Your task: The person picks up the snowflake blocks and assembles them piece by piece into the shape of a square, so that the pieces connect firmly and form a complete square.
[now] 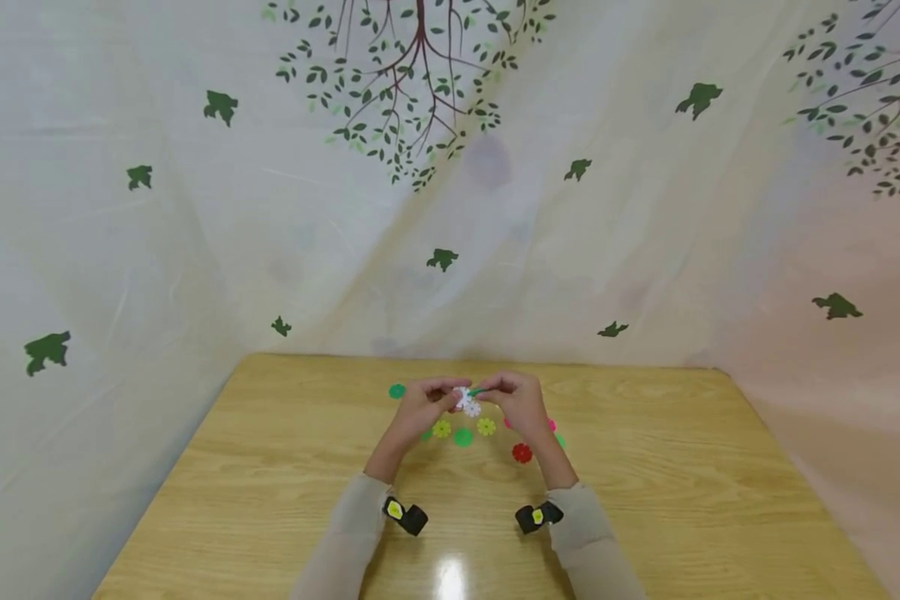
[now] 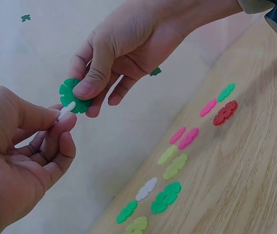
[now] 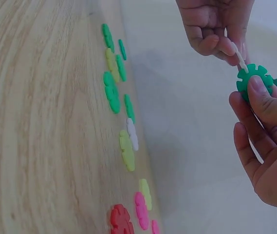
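Pinching white disc (image 2: 68, 108) in left hand (image 1: 423, 407), green disc (image 2: 68, 91) in right hand (image 1: 521, 406), probably touching, above table (image 1: 645, 467) toward far edge. Could slip or jam if pushed askew.

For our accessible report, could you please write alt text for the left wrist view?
The left hand pinches a white piece at the edge of a green notched disc held in the right hand. Flower-shaped pieces in several colours lie on the wooden table.

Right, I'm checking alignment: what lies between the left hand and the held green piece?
A white piece, pinched by the left hand; both wrist views show it.
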Demonstrator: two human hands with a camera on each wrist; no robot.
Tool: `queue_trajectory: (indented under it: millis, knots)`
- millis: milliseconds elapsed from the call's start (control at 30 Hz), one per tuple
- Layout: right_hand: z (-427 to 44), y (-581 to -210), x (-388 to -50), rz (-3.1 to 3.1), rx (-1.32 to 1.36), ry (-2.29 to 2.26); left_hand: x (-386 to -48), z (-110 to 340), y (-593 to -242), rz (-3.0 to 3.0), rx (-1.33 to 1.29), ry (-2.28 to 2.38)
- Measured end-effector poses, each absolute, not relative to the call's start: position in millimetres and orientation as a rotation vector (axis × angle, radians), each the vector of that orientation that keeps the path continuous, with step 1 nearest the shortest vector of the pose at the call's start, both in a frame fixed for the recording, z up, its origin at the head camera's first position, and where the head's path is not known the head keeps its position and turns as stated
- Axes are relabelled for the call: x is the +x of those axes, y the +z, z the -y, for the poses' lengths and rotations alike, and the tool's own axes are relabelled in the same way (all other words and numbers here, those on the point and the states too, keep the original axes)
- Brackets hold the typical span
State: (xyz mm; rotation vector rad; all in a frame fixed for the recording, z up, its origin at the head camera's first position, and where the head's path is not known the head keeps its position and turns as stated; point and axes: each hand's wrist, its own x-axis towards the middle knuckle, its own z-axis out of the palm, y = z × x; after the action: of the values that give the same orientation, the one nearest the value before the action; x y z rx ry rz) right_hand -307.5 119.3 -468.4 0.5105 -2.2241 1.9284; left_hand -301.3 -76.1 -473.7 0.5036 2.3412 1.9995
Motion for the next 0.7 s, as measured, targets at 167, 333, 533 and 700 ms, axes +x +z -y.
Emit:
queue_trajectory:
  millis: [167,333,533,700]
  knots:
    - [-119.7,-470.3,-306.1,2.188,0.509,1.947,-300.2,72.3,-475.7,-2.31,0.513,2.029]
    - [-116.4,-473.1,-307.3,2.148,0.52,1.986,-298.6,72.5,-472.3,-2.221,0.483,2.09]
    - [-114.4,-475.6,-307.4,2.116,0.522,1.994,-299.9,67.7,-477.2,-2.233,0.482,2.162]
    - [-115.8,-475.2,-306.4,2.124,0.533,1.996,-296.6,67.3,-472.6,-2.23,0.457,2.158]
